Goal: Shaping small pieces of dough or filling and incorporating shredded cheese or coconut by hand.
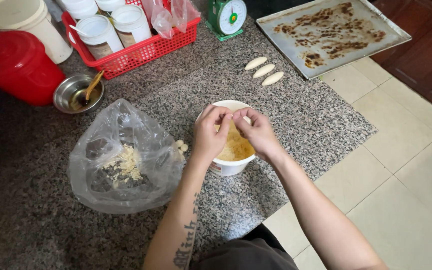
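Granite surface: grey speckled slab [286, 100] lying on the floor, filling the left and centre of the frame; pale floor tiles [401, 165] at the right.
Left hand: left hand [210, 134] at frame centre, over the near-left rim of the tub; fingertips pinched together on a small pale piece of dough, touching the right fingertips.
Right hand: right hand [257, 131] just right of the left hand, over the tub; fingers pinched on the same small piece, not released.
Tub: white round tub [228, 166] at frame centre, standing upright on the slab, holding yellow crumbly filling [237, 148].
Bag: clear plastic bag [126, 160] at left centre, just beside the tub, open, with pale crumbs inside.
Small balls: two small pale dough balls [181, 145] on the slab between bag and tub.
Shaped pieces: three pale oval dough pieces [264, 70] in a row above the tub, just beside the tray.
Tray: scorched metal baking tray [332, 34] at upper right.
Scale: green kitchen scale [227, 17] at top centre.
Basket: red plastic basket [141, 50] at upper left, holding white-lidded jars.
Bowl: steel bowl [78, 93] with a brush, left of centre.
Bucket lid: red lid [16, 65] at far left.
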